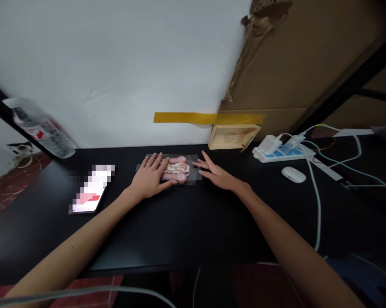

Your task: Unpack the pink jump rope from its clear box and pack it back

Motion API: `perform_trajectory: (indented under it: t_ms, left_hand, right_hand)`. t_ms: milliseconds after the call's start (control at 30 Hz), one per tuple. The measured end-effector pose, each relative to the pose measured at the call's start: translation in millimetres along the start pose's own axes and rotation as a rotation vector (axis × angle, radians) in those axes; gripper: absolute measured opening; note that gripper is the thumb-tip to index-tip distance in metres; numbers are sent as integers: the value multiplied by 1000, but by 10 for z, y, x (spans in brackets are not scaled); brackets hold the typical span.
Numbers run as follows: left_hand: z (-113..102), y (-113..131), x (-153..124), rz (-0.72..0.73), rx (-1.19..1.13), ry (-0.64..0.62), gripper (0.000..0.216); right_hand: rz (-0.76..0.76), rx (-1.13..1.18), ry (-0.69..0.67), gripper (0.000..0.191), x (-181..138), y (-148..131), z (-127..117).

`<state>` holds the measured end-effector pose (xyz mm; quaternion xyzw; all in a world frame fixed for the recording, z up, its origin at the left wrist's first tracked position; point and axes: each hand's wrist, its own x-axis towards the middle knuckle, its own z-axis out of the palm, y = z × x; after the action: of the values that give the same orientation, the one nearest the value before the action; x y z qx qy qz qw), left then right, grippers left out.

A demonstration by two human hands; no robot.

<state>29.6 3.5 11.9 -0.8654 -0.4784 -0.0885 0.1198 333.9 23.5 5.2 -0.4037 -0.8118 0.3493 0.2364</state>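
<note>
A flat clear plastic packet (194,174) lies on the black table (180,231). Inside it shows a pink and white item (179,167) with rounded ends; its exact kind I cannot make out. Flat across the packet's left part rests my left hand (149,177), fingers spread, covering some of the pink item. My right hand (216,172) has its fingers stretched apart, with the fingertips at the packet's right edge. Neither hand is closed around anything.
Left of my hands lies a lit phone (92,190), with a plastic bottle (48,132) beyond it. A shallow wooden box (233,137) stands against the wall. On the right are a power strip (281,152), a white earbud case (293,174) and loose cables (317,214).
</note>
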Motion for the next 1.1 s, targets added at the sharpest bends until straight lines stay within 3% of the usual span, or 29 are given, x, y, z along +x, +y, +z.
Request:
perform_trajectory:
  t_ms: [167,267,433,567,700,900,1100]
  left_hand:
    - [28,1,0,-35,-44,18,86]
    - [32,0,-2,-36,-63,32,84]
    - [31,-5,-2,-27,-55,33,83]
    - [31,-3,-2,-25,-48,29,84]
    - [30,4,-4,-27,-61,38,83]
    - [10,17,-2,-17,-20,30,86]
    - [22,-1,-4,-15,-30,27,86]
  right_hand:
    - [40,-63,-98,102,-71,24,-119]
    - [64,-161,-25,98,-62,25,-84]
    - [-10,-233,140,71,5,43,46]
    - [-6,-310,194,77,52,90,133]
    - [-14,-380,174,83,84,101,189]
    - [-35,-459,61,75,94,64,220]
    - [6,-380,86,65,66,110,131]
